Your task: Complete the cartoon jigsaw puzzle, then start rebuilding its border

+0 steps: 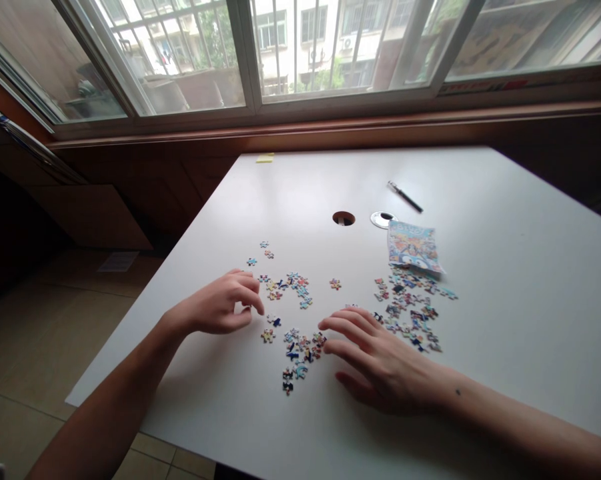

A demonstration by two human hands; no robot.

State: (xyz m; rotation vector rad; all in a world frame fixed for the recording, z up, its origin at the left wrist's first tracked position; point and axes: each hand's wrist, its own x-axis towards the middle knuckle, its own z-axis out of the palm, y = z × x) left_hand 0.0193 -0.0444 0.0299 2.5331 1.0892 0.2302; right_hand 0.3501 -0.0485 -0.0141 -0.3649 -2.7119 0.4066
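Small jigsaw puzzle pieces lie in loose groups on a white table (205, 373). My left hand (225, 301) hovers at the left of them, fingers bent and apart, with nothing visible in it. Just right of its fingertips are a dark blue piece (275, 321) and a yellowish piece (267, 335). My right hand (377, 357) reaches in from the right with fingers spread. Its fingertips are at the right edge of a cluster of pieces (305, 348); whether they touch it I cannot tell. A bigger pile of pieces (413, 310) lies beyond that hand, partly hidden by it.
A colourful puzzle packet (414, 245) rests at the far edge of the bigger pile. Behind it are a metal ring cover (380, 220), a round table hole (343, 219) and a black pen (405, 197). A yellow sticky note (265, 158) marks the far edge, below the window.
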